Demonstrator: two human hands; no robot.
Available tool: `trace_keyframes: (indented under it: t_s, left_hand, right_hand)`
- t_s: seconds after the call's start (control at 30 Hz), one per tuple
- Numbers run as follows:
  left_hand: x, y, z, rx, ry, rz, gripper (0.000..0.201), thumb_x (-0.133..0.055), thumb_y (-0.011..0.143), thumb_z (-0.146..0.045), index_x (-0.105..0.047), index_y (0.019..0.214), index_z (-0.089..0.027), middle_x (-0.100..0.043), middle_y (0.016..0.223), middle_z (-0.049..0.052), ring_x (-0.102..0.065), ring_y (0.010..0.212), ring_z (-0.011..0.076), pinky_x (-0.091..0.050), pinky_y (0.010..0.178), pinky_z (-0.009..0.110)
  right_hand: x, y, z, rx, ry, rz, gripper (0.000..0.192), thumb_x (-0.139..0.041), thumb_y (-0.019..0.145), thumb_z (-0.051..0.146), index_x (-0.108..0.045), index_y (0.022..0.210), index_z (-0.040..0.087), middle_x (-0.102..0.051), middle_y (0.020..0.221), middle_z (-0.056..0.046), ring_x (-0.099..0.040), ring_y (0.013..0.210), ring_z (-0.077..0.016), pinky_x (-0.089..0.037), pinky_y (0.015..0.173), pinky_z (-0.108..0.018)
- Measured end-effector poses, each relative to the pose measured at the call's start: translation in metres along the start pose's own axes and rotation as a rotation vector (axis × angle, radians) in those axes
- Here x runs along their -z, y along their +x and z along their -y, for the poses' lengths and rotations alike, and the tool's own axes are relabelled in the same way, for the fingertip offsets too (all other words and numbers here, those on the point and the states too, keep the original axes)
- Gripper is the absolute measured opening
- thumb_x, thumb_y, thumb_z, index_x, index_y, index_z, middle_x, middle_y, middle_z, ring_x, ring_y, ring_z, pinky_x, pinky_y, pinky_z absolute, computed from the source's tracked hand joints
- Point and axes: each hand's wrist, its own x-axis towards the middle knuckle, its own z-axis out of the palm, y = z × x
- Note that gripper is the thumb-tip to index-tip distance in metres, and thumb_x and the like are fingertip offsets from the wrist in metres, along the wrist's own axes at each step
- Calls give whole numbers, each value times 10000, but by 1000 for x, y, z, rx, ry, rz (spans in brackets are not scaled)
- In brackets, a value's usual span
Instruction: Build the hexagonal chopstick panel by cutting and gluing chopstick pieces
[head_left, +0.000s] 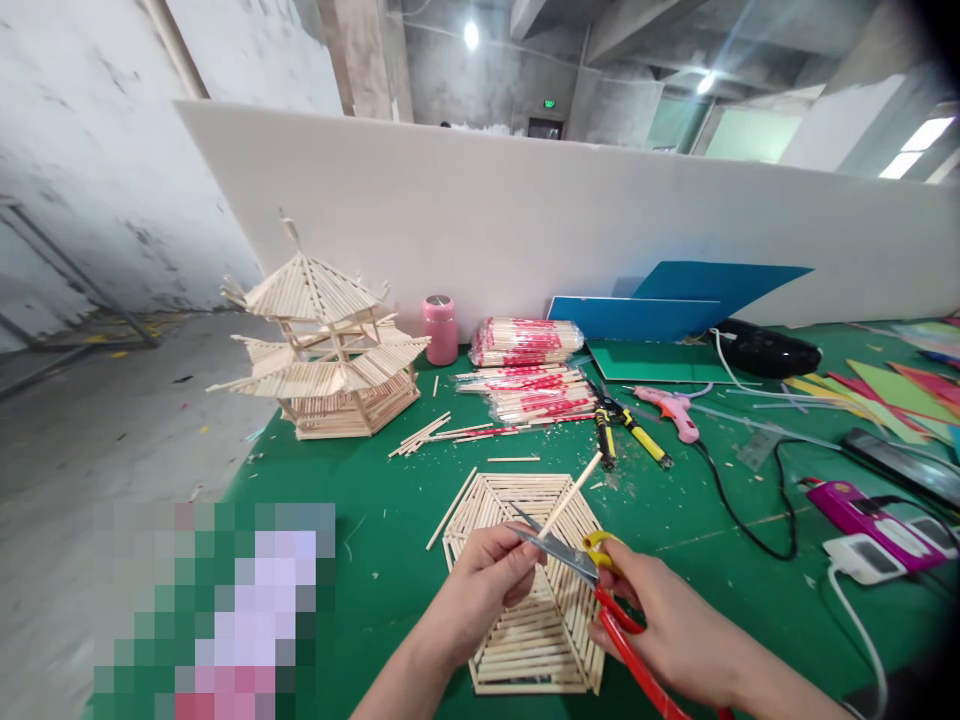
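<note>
Stick (pixel 571 493) between left fingers (pixel 517 560)

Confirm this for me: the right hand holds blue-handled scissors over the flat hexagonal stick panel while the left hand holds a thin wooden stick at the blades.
Not quite. The head view shows the scissors in the right hand have red and yellow handles, not blue. The rest stands: they are over the hexagonal stick panel, and the left hand holds the wooden stick.

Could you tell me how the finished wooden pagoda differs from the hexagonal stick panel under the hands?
The pagoda stands upright in tiers with sloping roofs; the hexagonal panel lies flat on the green table. The pagoda sits untouched at the far left; the panel lies beneath the left hand and right hand, which holds scissors. Both are built of pale wooden sticks.
</note>
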Motion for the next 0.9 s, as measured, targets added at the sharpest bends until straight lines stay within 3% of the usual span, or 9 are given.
trace_keyframes:
  t_s: [0.13, 0.23, 0.37, 0.57, 0.9]
  left_hand:
    - [0, 3, 9, -86, 147, -127, 295, -557, 760, -412, -543, 775, -118, -329, 536, -68, -229, 451, 37, -148, 419, 199]
    - [0, 3, 11, -169, 257, -190, 302, -534, 767, -432, -531, 784, -131, -390, 594, -45, -285, 482, 47, -210, 426, 190]
    - [1, 2, 11, -204, 352, -182, 291, -508, 786, -417, -547, 774, -129, -390, 603, -35, -310, 495, 55, -226, 432, 193]
    - [3, 2, 11, -194, 250, -125, 281, -518, 782, -407, -549, 772, -128, -391, 635, -32, -292, 484, 43, -207, 424, 191]
    - [2, 1, 9, -204, 284, -119, 239, -504, 804, -370, -528, 748, -139, -358, 586, -52, -272, 479, 48, -203, 429, 196]
  right_hand:
    - [-1, 4, 0, 2, -23, -3, 144, -525, 741, 314, -482, 819, 200, -617, 754, -11, -582, 674, -152, -429, 608, -240]
    - [-1, 6, -3, -21, -56, -18, 210, -553, 722, 353, -480, 848, 201, -616, 792, -22, -581, 705, -166, -429, 623, -251]
    - [0, 6, -6, -30, -30, -7, 392, -611, 666, 436, -467, 942, 198, -604, 892, -45, -575, 799, -186, -443, 686, -269]
    - [2, 4, -8, -36, -15, -8, 521, -602, 671, 468, -440, 1080, 191, -588, 997, -76, -570, 901, -198, -441, 742, -272]
    - [-2, 3, -5, 18, -22, -36, 207, -538, 724, 344, -534, 875, 203, -634, 783, -38, -591, 702, -180, -435, 632, -266]
